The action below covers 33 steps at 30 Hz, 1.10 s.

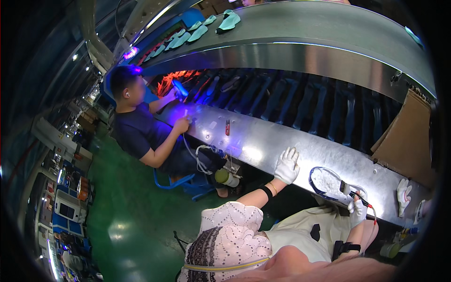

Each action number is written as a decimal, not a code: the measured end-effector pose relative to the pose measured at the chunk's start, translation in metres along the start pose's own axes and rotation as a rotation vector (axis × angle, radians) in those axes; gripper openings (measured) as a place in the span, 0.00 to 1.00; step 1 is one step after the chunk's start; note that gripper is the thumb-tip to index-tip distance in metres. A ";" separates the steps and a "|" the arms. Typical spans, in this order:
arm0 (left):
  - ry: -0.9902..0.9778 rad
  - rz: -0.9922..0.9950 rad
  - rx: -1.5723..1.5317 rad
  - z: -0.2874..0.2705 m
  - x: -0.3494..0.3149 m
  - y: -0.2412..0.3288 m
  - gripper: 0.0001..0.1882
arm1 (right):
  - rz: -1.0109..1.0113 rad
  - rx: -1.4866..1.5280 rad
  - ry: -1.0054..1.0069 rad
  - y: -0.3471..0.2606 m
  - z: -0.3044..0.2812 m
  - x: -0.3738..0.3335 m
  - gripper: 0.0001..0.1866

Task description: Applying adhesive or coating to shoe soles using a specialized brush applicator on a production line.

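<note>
A brush is held in the right hand, the gloved fingers closed around its shaft; the exact placing of the thumb cannot be told. It is gripped slantwise, much like a pen, presumably so that its head can be steered finely. A pale, broad head is seen on the brush, with a dark shaft and a reddish end from which a thin red line, perhaps a cord, is trailed below the grip. Just left of the grip, a dish is set on the bench, probably placed there for short reach; a dark rim and a white, crumpled-looking content are shown, though what the content is cannot be made out. Farther left, the left hand is laid on the metal, fingers spread and nothing grasped, seemingly for support. Right of the grip, a loose glove is left on the bench, and above it cardboard is propped. Well to the left, pliers are laid near a seated co-worker, by whom a blue-lit object is held.
</note>
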<state>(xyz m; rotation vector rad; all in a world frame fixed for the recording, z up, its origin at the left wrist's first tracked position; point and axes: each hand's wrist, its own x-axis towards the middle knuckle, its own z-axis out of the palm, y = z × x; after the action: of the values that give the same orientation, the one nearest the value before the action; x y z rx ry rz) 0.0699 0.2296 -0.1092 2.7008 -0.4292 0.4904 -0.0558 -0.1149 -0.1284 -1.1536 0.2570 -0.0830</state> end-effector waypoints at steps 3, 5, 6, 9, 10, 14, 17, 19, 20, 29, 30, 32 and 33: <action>-0.010 -0.003 -0.005 0.000 0.000 0.000 0.25 | -0.015 0.001 -0.039 0.000 -0.001 0.001 0.14; -0.018 -0.003 -0.007 0.000 0.001 0.001 0.25 | -0.023 0.005 0.009 0.003 -0.001 0.002 0.13; -0.026 -0.007 -0.005 0.000 0.001 0.001 0.25 | -0.024 0.006 0.009 0.002 0.000 0.002 0.13; -0.018 0.001 -0.003 0.001 0.002 0.000 0.26 | -0.029 0.012 -0.002 -0.003 0.003 0.000 0.14; -0.015 0.006 -0.005 0.001 0.001 0.000 0.26 | -0.025 0.004 0.000 -0.003 0.003 0.000 0.14; -0.017 0.006 -0.001 0.002 0.000 -0.001 0.25 | -0.036 0.009 -0.007 -0.002 0.004 -0.001 0.15; -0.032 -0.012 -0.001 0.001 -0.001 -0.002 0.25 | -0.042 0.046 -0.016 -0.001 0.007 0.000 0.15; -0.032 -0.008 0.012 0.001 -0.001 -0.001 0.24 | -0.050 0.049 -0.021 -0.002 0.006 -0.002 0.15; -0.031 -0.005 0.011 0.001 -0.001 0.000 0.24 | -0.051 0.051 -0.028 -0.002 0.005 -0.003 0.15; -0.013 0.004 0.025 0.005 -0.003 -0.003 0.25 | -0.029 0.029 -0.021 -0.001 0.003 -0.002 0.15; -0.012 0.002 0.022 0.005 -0.003 -0.003 0.25 | -0.029 0.030 -0.019 -0.001 0.003 -0.002 0.15; -0.014 0.000 0.017 0.006 -0.002 -0.003 0.25 | -0.023 0.025 -0.010 0.000 0.004 -0.001 0.15; -0.013 0.001 0.018 0.005 -0.002 -0.003 0.25 | -0.024 0.026 -0.010 -0.002 0.006 -0.002 0.15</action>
<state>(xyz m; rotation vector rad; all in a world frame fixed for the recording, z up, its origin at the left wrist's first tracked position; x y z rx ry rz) 0.0709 0.2308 -0.1154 2.7223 -0.4324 0.4794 -0.0564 -0.1100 -0.1243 -1.1314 0.2327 -0.1019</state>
